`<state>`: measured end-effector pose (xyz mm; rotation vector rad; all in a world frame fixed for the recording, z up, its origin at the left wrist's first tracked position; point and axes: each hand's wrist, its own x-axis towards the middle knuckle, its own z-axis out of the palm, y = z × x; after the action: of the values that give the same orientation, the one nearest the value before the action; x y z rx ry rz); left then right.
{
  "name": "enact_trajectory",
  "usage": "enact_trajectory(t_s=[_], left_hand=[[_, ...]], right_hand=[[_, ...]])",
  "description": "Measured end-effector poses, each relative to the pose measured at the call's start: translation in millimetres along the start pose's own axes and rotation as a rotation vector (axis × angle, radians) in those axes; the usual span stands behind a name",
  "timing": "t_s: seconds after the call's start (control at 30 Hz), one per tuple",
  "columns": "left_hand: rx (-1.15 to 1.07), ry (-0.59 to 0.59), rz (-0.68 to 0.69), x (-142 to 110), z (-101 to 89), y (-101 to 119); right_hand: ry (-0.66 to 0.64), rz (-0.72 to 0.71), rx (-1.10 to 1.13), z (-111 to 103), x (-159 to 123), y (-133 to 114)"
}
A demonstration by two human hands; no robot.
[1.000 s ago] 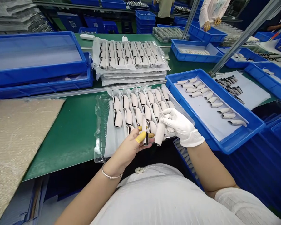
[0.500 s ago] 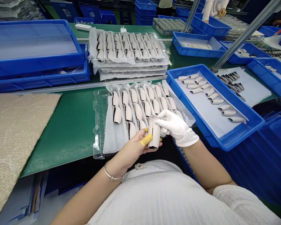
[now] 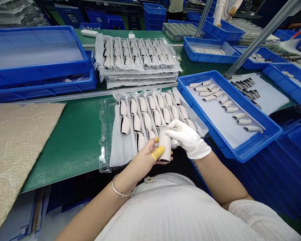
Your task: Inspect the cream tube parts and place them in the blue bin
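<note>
Between both hands is a hollow off-white shell piece (image 3: 165, 147), upright, with a dark opening at its lower end and a fine seam down its front. My left hand (image 3: 152, 152), with yellow finger cots, is closed around its lower part, thumb on the front. My right hand (image 3: 184, 136), in a white glove, pinches the upper end. Behind them a clear plastic tray (image 3: 104, 134) lined with white paper holds rows of similar pale shells (image 3: 124, 125) with black inner sides. A blue bin (image 3: 251, 152) on the right has loose pale shells (image 3: 253, 129) on white paper.
A stack of filled trays (image 3: 140, 74) stands at the back. Blue bins (image 3: 40, 72) are stacked at left beside a beige board (image 3: 17, 140). Black-sided pieces (image 3: 249, 92) lie on paper at right. A metal post (image 3: 261, 40) slants across. A co-worker's hand (image 3: 232, 11) shows far off.
My hands have come together. Two separate half shells, one in each hand, are now fitted against each other as one hollow piece, and the gap between them has narrowed to a seam.
</note>
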<state>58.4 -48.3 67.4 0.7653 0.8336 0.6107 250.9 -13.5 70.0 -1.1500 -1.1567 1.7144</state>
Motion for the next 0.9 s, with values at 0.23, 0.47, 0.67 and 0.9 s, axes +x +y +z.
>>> enact_trajectory(t_s=[0.23,0.47,0.67,0.9], left_hand=[[0.054,0.008,0.070,4,-0.9,-7],[0.066,-0.040,0.017,-2,2.0,-2],[0.082,-0.039,0.031,2,-2.1,-7],[0.277,0.048,0.088,5,-6.1,-12]], right_hand=[[0.104,-0.125,-0.222,12,-4,-10],[0.314,-0.256,-0.306,13,-2,-9],[0.240,-0.209,-0.274,10,-3,-11],[0.038,-0.291,-0.642,15,-5,-17]])
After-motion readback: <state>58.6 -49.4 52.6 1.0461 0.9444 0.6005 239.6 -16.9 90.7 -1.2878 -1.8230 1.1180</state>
